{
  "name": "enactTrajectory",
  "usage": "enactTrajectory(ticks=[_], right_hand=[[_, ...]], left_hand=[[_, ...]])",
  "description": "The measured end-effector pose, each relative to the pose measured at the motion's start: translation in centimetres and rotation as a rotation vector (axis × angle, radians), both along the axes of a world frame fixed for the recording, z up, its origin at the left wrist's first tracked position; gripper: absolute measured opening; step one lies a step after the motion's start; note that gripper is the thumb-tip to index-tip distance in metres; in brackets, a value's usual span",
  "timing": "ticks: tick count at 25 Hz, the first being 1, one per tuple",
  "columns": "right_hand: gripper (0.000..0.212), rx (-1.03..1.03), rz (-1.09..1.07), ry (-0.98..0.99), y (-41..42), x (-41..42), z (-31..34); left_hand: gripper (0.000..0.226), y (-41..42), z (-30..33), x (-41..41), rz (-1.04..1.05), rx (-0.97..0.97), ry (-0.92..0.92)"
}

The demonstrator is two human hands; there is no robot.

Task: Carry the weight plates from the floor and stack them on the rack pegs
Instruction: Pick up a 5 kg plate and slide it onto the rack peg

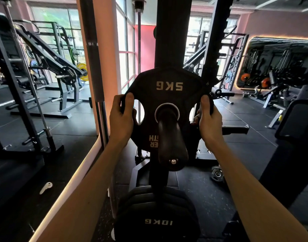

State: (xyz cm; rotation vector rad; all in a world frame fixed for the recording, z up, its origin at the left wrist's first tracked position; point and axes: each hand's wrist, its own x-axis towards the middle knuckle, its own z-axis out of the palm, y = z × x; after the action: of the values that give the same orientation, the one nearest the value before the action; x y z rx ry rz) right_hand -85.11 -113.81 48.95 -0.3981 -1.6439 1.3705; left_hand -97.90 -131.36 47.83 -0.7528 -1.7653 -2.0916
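5 kg plate (169,88) black, upright, marking upside down, centre hole threaded over rack peg (171,142); peg end pokes toward camera. Left hand (121,117) grasps plate's left rim, fingers curled through grip cut-out. Right hand (209,116) grasps right rim same way. Rack upright (173,32) directly behind plate. 10 kg plate (158,219) lower down, below peg, near bottom edge of view. Small plate (217,173) on floor (210,194), right of rack base.
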Motion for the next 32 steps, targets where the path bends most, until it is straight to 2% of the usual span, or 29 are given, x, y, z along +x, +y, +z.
enactTrajectory(ticks=[10,14,17,20,24,32], right_hand=[[0.035,0.009,0.014,0.031,1.1,-1.7,-0.4],[0.037,0.025,0.051,-0.09,1.4,-1.0,-0.6],[0.049,0.073,0.071,-0.23,1.2,0.7,-1.9],[0.052,0.065,0.092,-0.179,-0.3,3.0,-3.4],[0.05,0.076,0.075,-0.284,-1.9,6.7,-6.4],[0.043,0.045,0.171,-0.562,-6.7,17.2,-15.1]], left_hand=[[0.021,1.1,-0.3,-2.2,-0.05,0.016,0.039],[0.031,0.5,-0.2,-1.5,-0.071,-0.06,0.001],[0.042,-1.1,-0.5,-0.2,-0.038,-0.188,0.0],[0.05,-3.2,-1.7,2.6,-0.021,-0.271,0.003],[0.041,-6.0,-4.6,6.9,-0.01,-0.398,-0.006],[0.022,-12.1,-15.0,16.1,0.022,-0.702,-0.195]])
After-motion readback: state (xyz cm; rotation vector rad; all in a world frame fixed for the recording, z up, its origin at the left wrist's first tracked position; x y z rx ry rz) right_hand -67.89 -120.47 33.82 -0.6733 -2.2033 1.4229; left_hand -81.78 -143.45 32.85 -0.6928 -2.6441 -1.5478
